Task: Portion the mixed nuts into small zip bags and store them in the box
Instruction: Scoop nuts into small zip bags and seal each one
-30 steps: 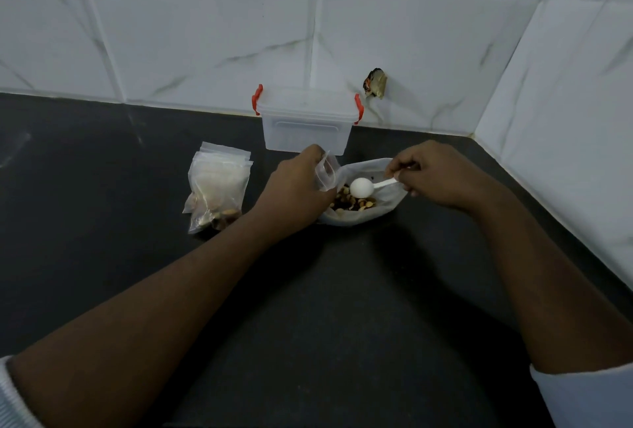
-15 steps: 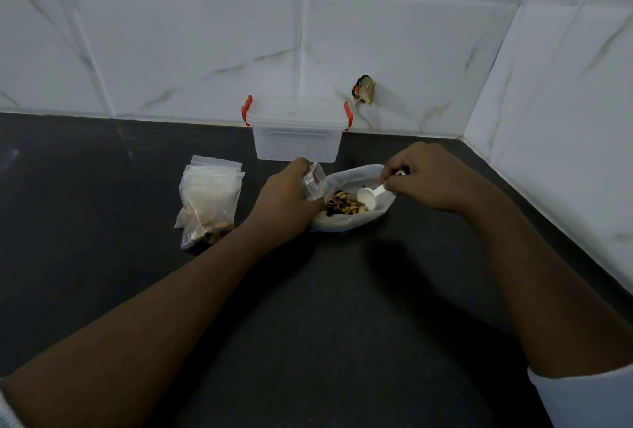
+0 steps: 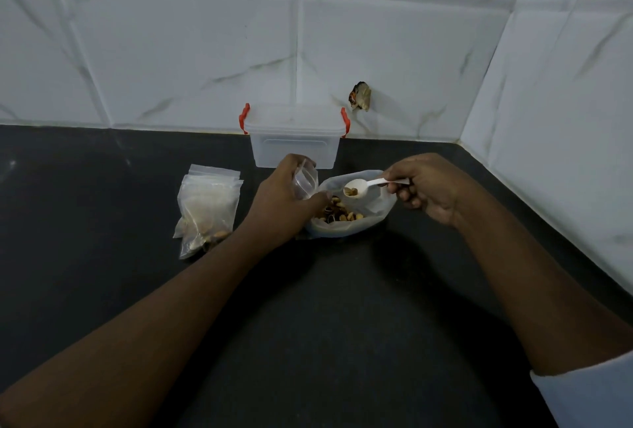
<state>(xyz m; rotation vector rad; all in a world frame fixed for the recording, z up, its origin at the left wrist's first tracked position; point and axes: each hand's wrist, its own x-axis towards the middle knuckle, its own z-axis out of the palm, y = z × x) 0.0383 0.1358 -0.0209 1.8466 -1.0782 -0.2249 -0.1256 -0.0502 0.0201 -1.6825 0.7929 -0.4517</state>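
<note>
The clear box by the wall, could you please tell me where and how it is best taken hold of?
Grip the clear box by its two short ends, below the red latches, coming from the front. It stands upright with its back to the tiled wall, and the lid looks closed, so lifting by the body seems safest.

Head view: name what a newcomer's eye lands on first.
At centre, the right hand holds a white spoon of nuts above the open nut bag, while the left hand grips a small zip bag beside it. Behind stands a clear box with red clips; filled zip bags lie left.
</note>
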